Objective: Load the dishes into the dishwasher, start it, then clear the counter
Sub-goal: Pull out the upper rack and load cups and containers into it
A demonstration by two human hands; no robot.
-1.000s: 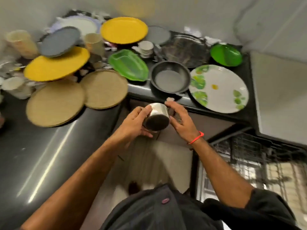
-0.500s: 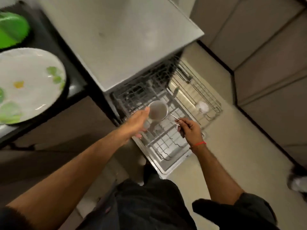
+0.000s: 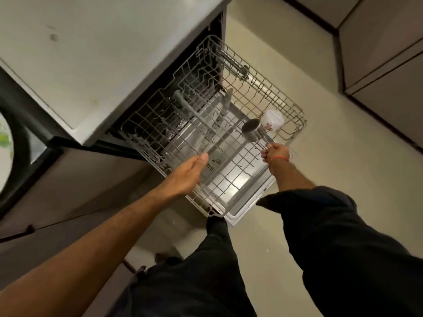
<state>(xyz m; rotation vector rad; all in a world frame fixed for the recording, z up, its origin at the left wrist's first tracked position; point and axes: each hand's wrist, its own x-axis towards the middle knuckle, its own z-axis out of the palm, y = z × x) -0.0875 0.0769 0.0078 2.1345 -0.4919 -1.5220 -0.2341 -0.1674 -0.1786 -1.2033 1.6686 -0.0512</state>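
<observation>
Right hand (image 3: 275,152) grips the handle of the steel cup (image 3: 253,131), fingers curled tight, and the cup hangs just beyond the knuckles over the pulled-out rack (image 3: 229,170), its dark mouth tipped sideways. Touching its far side sits a white floral cup (image 3: 272,120) in the rack's corner. Left hand (image 3: 187,172) is flat, fingers straight, holding nothing, over the rack's near edge.

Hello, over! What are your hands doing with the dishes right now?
Left hand open over rack. Right hand grips steel cup by its handle, beside white cup already racked. Nothing in the way.
</observation>
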